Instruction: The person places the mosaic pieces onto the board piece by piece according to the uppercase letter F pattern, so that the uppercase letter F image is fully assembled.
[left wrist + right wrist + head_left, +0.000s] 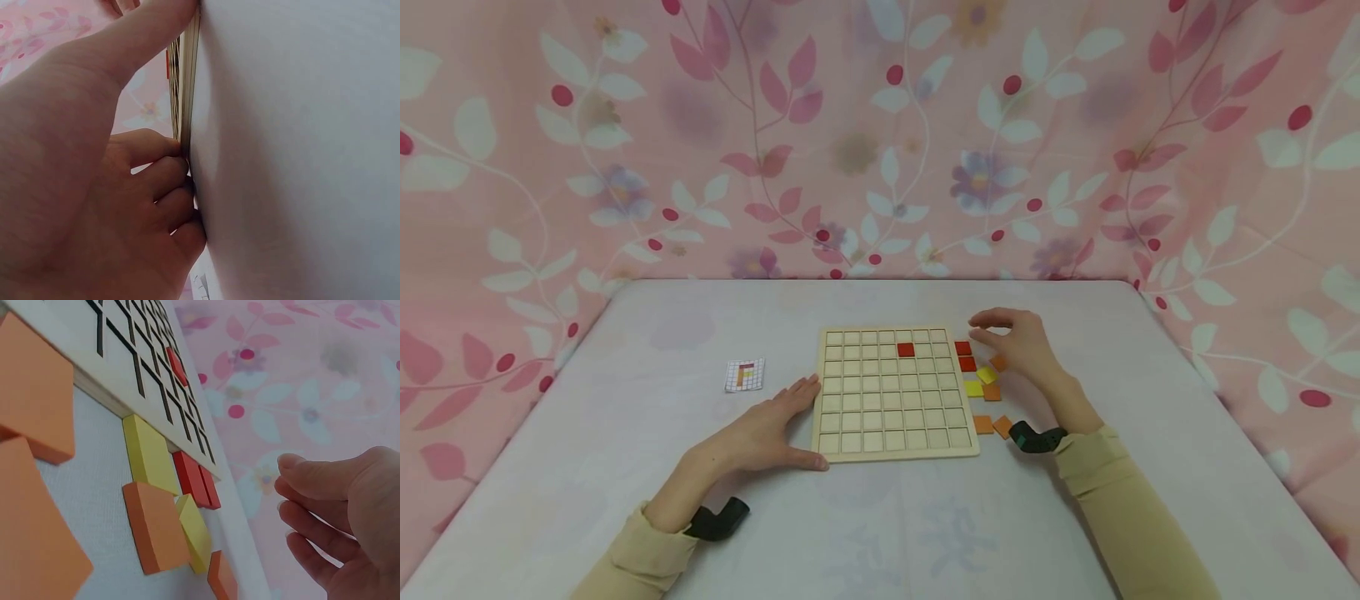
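A wooden grid board [897, 457] lies flat on the table, with one red tile [906, 350] in a cell of its second row from the back. My left hand [752, 433] rests against the board's left side, fingertips at the edge and thumb by the near-left corner. Over the loose tiles right of the board hovers my right hand [1018, 346], fingers loosely bent and thumb apart from them in the head view. No tile shows between them. Below and beside it lie two red tiles [192, 480], two yellow tiles [148, 456] and several orange tiles [156, 528].
A small printed pattern card [745, 375] lies left of the board, showing a coloured figure on a grid. A pale cloth covers the table [880, 533]. Pink floral fabric [850, 150] hangs behind and at both sides.
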{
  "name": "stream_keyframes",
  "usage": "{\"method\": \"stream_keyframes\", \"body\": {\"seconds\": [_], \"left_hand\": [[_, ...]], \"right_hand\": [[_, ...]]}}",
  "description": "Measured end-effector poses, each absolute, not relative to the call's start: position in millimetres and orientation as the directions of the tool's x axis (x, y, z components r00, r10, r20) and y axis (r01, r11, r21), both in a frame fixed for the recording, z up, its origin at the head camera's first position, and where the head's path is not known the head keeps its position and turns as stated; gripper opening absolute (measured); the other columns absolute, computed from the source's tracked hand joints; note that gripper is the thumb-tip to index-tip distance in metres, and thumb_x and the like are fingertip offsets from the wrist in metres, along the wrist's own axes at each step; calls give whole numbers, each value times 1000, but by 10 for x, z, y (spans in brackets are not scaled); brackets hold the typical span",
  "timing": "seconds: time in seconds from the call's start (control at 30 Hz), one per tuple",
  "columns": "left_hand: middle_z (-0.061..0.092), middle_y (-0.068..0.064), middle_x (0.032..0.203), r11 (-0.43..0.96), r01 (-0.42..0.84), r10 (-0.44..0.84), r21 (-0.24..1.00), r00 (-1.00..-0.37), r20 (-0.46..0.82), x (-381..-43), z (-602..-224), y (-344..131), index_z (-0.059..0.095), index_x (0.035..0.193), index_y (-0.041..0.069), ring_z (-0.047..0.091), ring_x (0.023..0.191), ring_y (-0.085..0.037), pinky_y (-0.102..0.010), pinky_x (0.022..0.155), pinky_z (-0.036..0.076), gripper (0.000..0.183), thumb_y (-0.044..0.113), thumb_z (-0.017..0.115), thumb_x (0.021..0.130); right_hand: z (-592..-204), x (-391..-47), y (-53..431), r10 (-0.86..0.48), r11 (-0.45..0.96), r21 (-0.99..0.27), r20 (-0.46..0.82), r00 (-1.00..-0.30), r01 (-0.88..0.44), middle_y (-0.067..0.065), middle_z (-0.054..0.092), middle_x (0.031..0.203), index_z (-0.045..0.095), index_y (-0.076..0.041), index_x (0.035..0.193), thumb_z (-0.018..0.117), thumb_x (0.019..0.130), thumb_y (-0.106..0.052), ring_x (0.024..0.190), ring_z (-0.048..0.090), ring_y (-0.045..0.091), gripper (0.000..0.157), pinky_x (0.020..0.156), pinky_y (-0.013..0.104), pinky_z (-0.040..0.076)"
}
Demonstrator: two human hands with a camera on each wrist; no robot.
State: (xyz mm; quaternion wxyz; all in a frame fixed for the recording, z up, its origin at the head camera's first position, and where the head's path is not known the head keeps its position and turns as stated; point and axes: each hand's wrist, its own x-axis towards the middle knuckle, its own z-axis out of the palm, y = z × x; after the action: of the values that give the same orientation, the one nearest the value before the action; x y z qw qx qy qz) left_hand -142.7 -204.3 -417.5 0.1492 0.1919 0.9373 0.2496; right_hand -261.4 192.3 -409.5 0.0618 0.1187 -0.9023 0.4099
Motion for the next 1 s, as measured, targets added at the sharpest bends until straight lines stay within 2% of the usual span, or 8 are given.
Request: {"method": "stream_keyframes", "body": {"seconds": [0.2,0.37,0.53,0.67,1.0], "left_hand": [[19,-9,167,796,292,441,530,-880,-178,-1426,-4165,-2037,25,158,6,18,152,-39,-58,120,22,120,64,81,70],[18,-9,167,797,289,441,530,-878,-185,-1420,-4160,-2037,24,158,6,17,152,-39,-58,120,22,120,65,80,71],[18,-9,167,795,288,440,534,-880,-180,-1416,-4162,-2039,25,158,6,18,152,-40,-59,119,23,120,65,81,71],[18,-9,167,794,289,441,535,-880,-179,-1420,-4178,-2042,24,159,6,17,152,-39,-58,119,23,120,64,81,70],[19,-8,167,801,295,441,521,-880,-178,-1440,-4207,-2044,25,159,6,18,152,-38,-58,119,23,120,67,80,70]], "right_hand": [[-4152,-2640,1977,-155,635,-739,163,-974,-224,10,74,113,74,-10,112,75,91,-18,120,59,33,22,104,53,46],[-4206,-2654,1976,-179,649,-732,117,-977,-207,10,71,118,73,-11,113,72,92,-19,119,58,32,22,103,52,47],[-4269,-2659,1984,-199,634,-750,79,-977,-189,11,70,118,72,-10,113,72,93,-17,116,62,31,22,102,50,50],[-4308,-2664,1978,-228,618,-758,80,-970,-207,10,72,113,73,-7,111,74,91,-14,111,66,28,22,98,46,53],[-4354,-2684,1971,-245,646,-722,112,-963,-248,7,74,111,75,-9,111,76,90,-16,108,66,25,22,98,45,52]]}}
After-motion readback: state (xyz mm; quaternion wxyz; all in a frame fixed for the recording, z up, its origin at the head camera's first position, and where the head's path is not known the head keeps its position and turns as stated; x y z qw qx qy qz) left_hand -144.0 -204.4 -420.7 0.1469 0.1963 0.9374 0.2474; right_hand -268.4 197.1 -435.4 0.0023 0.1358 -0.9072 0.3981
